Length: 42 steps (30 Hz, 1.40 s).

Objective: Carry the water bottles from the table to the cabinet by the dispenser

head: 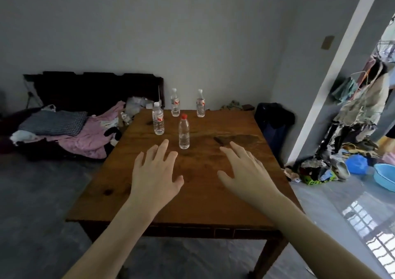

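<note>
Several clear water bottles stand upright on the brown wooden table [205, 197]. Nearest me is a label-free bottle with a red cap [184, 132]. Behind it to the left stands a labelled white-capped bottle [158, 118]. Two more labelled white-capped bottles stand at the far edge, one at left [175, 103] and one at right [200, 103]. My left hand [155, 173] hovers over the table with fingers spread, just short of the red-capped bottle. My right hand [245, 169] is also spread, to the right of that bottle. Neither hand touches a bottle.
A dark bench heaped with clothes [70, 129] stands left of the table. A dark chair [274, 124] sits at the table's far right corner. By the doorway at right are hanging laundry [361, 107], floor clutter and a blue basin [384, 176].
</note>
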{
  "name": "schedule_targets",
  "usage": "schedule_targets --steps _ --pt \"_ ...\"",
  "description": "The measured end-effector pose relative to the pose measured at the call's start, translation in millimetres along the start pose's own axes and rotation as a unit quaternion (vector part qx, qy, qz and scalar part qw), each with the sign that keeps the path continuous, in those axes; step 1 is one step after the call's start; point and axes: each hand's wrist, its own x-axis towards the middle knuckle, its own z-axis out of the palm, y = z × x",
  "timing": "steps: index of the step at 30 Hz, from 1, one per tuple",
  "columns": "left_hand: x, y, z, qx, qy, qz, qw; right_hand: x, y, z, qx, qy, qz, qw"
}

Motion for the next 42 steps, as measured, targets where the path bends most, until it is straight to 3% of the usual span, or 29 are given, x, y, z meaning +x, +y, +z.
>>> schedule_targets --steps 10,28,42 --pt "91 -7 33 -0.001 -0.036 -0.045 0.998 112 18 22 0.009 -0.048 -0.043 0.998" --pt "333 -88 113 -0.043 -0.088 -0.028 0.995 352 19 84 -0.006 -0.076 0.008 0.997" --pt "402 -103 183 -0.071 -0.169 -0.022 0.983 436 32 146 0.019 -0.129 0.049 0.990"
